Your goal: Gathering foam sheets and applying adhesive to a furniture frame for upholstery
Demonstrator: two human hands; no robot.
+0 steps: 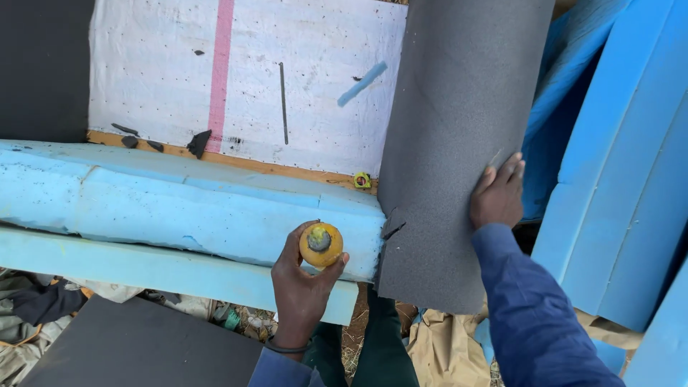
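Observation:
My left hand (301, 283) grips a round yellow tool handle (320, 244) and presses it against the front edge of a long light-blue foam slab (165, 208). My right hand (497, 193) lies with its fingers on the right edge of a dark grey foam sheet (451, 143) that hangs down over the right end of the blue slab. The tool's working end is hidden behind the handle. A small tear (392, 226) shows in the grey sheet's left edge, right of the handle.
A white woven sheet with a pink stripe (218, 72) covers the table behind the slab, with a thin dark rod (283, 104), a blue foam strip (362, 84) and black scraps on it. Thick blue foam blocks (616, 165) lean at right. Another grey sheet (136, 347) lies lower left.

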